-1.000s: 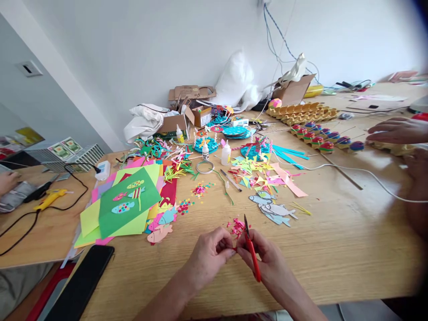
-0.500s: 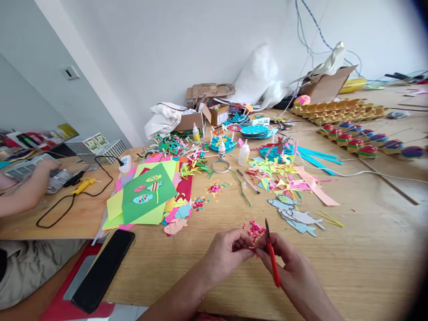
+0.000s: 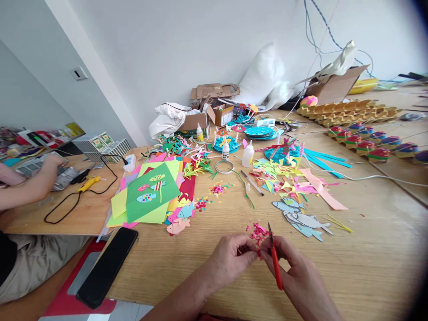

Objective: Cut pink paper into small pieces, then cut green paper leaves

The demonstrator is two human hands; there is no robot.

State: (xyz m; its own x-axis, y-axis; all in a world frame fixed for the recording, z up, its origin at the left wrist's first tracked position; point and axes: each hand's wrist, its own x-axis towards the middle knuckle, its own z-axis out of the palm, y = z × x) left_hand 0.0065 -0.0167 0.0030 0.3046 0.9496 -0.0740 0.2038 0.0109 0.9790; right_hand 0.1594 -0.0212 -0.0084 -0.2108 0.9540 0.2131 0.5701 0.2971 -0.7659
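Note:
My right hand (image 3: 292, 263) is closed around red-handled scissors (image 3: 276, 263), whose dark blades point up and away from me. Its thumb and fingertips meet those of my left hand (image 3: 234, 256), which is pinched on a small piece of red paper (image 3: 259, 255). Most of that piece is hidden by the fingers. Just beyond the fingertips lies a little heap of pink and red paper scraps (image 3: 260, 232) on the wooden table (image 3: 187, 267). Grey and blue paper fish (image 3: 301, 216) lie past my right hand.
Coloured paper sheets (image 3: 133, 209) and a green sheet with fish (image 3: 167, 183) lie at left, near a black phone (image 3: 107, 267). Glue bottles (image 3: 248, 155), a pen (image 3: 252, 183) and paper strips (image 3: 323, 187) are further back. A co-worker's arm (image 3: 33, 185) is at far left.
The whole scene has shifted slightly to the right in view as the head turned. Both hands keep the same pinched pose, and the scissors stay in the right hand.

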